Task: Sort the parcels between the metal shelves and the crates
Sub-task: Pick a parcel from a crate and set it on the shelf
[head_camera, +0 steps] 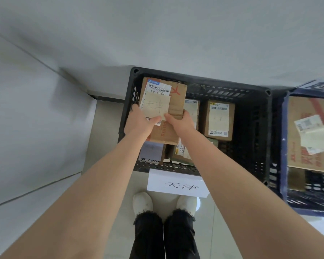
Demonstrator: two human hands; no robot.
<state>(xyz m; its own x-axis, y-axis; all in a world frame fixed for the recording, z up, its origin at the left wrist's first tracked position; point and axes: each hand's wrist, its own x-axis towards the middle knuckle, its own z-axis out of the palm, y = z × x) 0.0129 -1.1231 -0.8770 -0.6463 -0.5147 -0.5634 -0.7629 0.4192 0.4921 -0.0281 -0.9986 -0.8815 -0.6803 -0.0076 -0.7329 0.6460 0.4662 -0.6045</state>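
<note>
A brown cardboard parcel (176,101) with a barcode label and a handwritten paper slip is held over the left part of a black plastic crate (258,116). My left hand (138,122) grips its left edge, thumb on the slip. My right hand (183,122) grips its right edge, thumb on top. Below it in the crate lie other parcels: a small brown box (220,120) with a white label to the right, and more partly hidden under the held parcel and my arms. No metal shelves are in view.
A white paper sign (178,184) with handwritten characters hangs on the crate's near rim. A blue crate (284,146) at the right holds a large cardboard box (307,150) with loose labels. A white wall runs at the left. My feet stand on the tiled floor below.
</note>
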